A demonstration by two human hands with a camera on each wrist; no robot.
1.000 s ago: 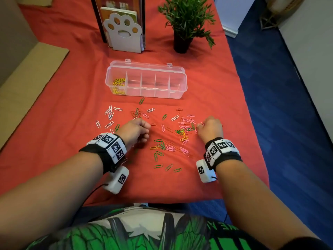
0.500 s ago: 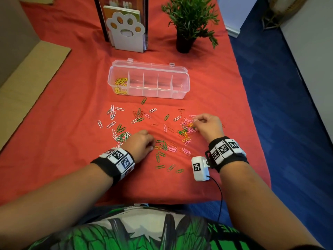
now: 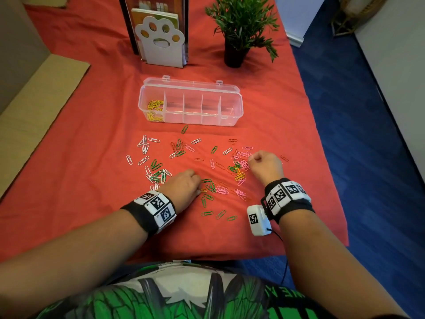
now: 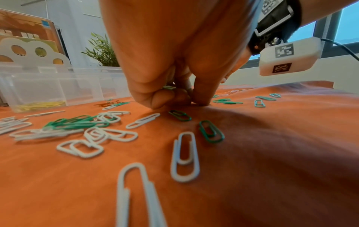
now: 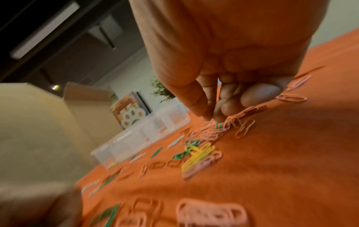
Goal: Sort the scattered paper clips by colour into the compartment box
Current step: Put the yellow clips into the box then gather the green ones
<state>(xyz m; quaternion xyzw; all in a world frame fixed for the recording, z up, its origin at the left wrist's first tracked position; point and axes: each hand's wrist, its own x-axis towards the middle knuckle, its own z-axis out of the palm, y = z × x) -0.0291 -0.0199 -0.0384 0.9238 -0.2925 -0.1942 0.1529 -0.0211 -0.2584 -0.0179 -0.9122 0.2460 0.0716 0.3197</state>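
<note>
Both hands are working the scatter at once. The left hand [image 4: 174, 61] is curled with fingertips down on the cloth [image 3: 92, 157], and there's a bit of green tucked inside the fingers; it looks like one or more green clips [image 4: 169, 87] gathered in the fist, though the wrist view is too tight to count. The right hand [image 3: 264, 165] is pinching with thumb and forefinger down in the pink clips [image 5: 229, 122]; the frame is blurred, so I can't tell whether a clip is actually caught.

The compartment box [image 3: 239, 104] is sitting open beyond the scatter, near the middle of the table. Only the leftmost cell is holding anything: yellow clips [image 3: 155, 107]. The other cells are looking empty.

Risks from here:
- The clips are overlapping and hooking together. The pink pile has a green clip [image 5: 219, 126] in it and a yellow bunch [image 3: 239, 176] next to it, so lifting one could be dragging a wrong colour along.
- A fist full of thin clips could be leaking some on the way to the box.
- Red clips [image 3: 199, 159] are barely showing against the red cloth, so they're easy to miss.

Around: a paw-shaped bookend [image 3: 161, 42] with books and a potted plant [image 3: 239, 24] are standing behind the box, clear of the path. Nothing is blocking the reach to the cells.
</note>
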